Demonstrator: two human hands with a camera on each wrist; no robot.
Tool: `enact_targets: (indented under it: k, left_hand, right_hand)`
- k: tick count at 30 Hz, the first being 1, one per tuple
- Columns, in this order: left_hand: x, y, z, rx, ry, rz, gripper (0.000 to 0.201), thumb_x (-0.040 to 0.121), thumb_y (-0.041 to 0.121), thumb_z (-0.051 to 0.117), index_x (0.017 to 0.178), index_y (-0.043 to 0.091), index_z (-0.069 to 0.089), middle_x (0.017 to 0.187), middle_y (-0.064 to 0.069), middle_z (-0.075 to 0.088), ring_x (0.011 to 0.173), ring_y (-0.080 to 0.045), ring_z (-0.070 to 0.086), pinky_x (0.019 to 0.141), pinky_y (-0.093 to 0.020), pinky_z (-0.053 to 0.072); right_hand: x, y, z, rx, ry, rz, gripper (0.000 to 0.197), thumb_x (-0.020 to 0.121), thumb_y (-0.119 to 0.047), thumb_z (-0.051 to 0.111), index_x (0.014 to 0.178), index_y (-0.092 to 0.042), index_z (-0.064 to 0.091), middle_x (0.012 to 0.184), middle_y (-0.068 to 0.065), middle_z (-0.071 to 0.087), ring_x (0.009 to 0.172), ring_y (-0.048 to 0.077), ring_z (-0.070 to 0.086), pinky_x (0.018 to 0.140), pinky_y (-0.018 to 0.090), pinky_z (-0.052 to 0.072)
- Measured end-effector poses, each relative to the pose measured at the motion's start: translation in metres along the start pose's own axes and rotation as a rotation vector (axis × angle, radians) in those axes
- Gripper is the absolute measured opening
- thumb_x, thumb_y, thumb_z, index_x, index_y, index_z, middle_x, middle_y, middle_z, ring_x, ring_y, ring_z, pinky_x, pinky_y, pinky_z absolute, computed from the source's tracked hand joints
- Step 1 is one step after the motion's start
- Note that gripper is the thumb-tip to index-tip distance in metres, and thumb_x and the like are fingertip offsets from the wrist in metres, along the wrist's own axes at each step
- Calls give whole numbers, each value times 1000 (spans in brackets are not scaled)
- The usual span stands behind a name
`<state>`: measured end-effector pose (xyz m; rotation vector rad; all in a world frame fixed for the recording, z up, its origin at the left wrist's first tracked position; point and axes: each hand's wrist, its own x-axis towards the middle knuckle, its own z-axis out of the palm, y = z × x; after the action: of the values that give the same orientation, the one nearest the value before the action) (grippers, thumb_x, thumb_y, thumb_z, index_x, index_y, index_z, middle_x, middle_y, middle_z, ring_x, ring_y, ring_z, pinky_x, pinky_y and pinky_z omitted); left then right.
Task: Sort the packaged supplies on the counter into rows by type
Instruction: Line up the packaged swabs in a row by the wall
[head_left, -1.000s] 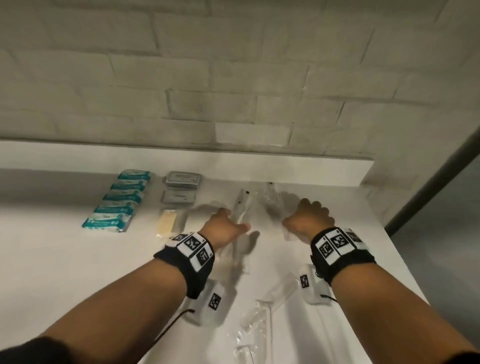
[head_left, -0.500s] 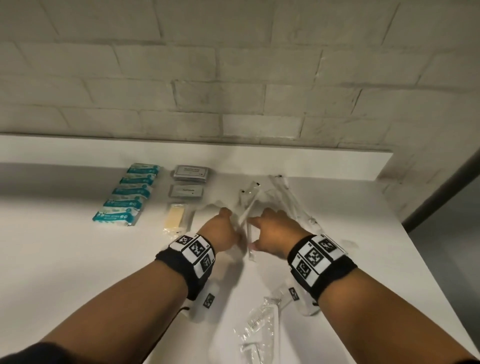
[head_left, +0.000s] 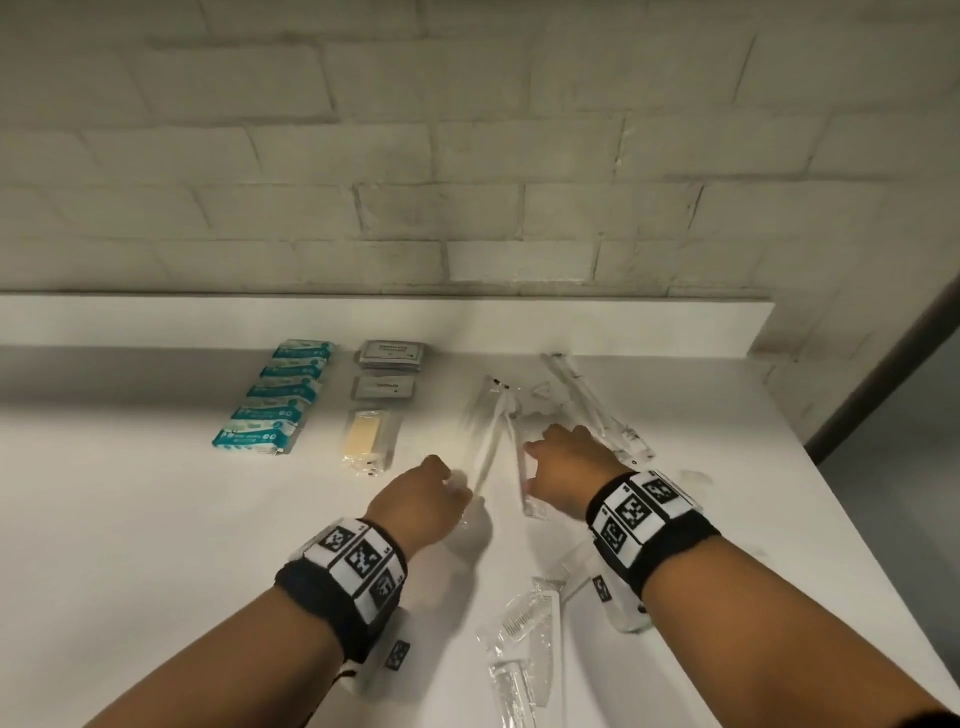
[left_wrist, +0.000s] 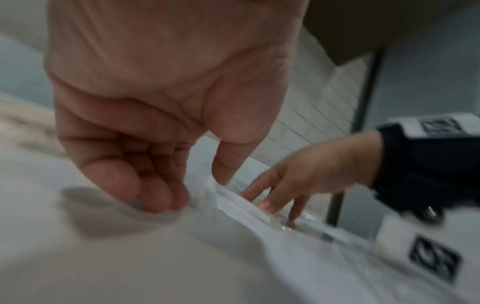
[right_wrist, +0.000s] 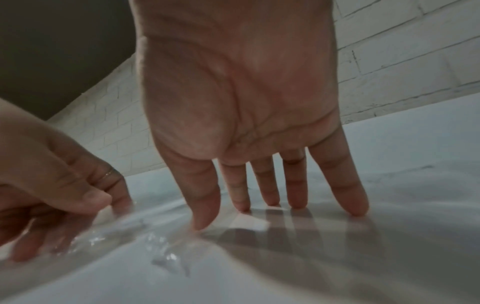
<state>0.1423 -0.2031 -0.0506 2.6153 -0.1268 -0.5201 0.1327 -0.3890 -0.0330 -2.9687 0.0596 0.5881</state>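
Two clear-wrapped toothbrush packets (head_left: 488, 441) (head_left: 521, 470) lie in a narrow V on the white counter (head_left: 156, 519). My left hand (head_left: 441, 483) is at the near end of the left packet, and in the left wrist view its thumb and curled fingers (left_wrist: 161, 197) pinch the wrapper edge (left_wrist: 207, 193). My right hand (head_left: 540, 452) lies over the right packet. Its straight fingertips (right_wrist: 296, 203) press down on the clear wrapper (right_wrist: 161, 253). A third long clear packet (head_left: 597, 410) lies just right of that hand.
At the back left is a row of teal packets (head_left: 275, 395), and beside it two grey sachets (head_left: 389, 356) and a wrapped yellow bar (head_left: 366, 439). Clear comb packets (head_left: 530, 623) lie near me, under my right wrist. The counter's right edge (head_left: 857, 545) is close.
My right hand has swung left from the far-right packets to the middle ones. My left hand has slid back to the near end of its packet.
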Motion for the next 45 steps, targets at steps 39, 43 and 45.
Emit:
enact_targets:
  k: [39,43,45]
  left_hand:
    - [115,29,-11,261,-91,236,68,97,42,40,153,17,11,160,-17,-1,148,-33,4,119,-46,15]
    - [119,26,-8,292,-91,247,68,96,34,44,153,22,10,161,-12,-4,149,-32,3,119,-46,15]
    - [119,26,-7,302,-81,248,66,97,33,43,153,21,11,161,-11,-4,149,-31,3,120,-45,14]
  right_hand:
    - [85,15,-44,126,220,284,35,97,-24,45,130,-16,54,134,6,53,123,29,52,98,38,42]
    - [76,21,-42,60,43,159,33,100,-20,42,127,-9,57,133,14,56,124,30,51,100,39,41]
    - [74,16,-52,-20,54,130,32,94,-14,44,121,-6,59,125,14,60,118,31,55,96,38,43]
